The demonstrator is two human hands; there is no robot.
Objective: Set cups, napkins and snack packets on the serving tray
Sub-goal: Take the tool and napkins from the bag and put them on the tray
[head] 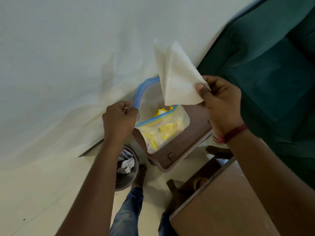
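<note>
While my left hand [119, 121] pinched the blue rim of the zip bag [183, 120] of yellow packets [166, 131] on the brown tray [187, 142], my right hand [221, 106] pinched a white napkin [179, 77] by its corner just above the bag, its length pointing up toward the wall [68, 57].

Soft dim indoor light, faint shadows, wide-angle edge bending, slight blur.

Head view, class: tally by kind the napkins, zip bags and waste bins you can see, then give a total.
white napkin: 1
zip bag: 1
waste bin: 1
Total: 3
</note>
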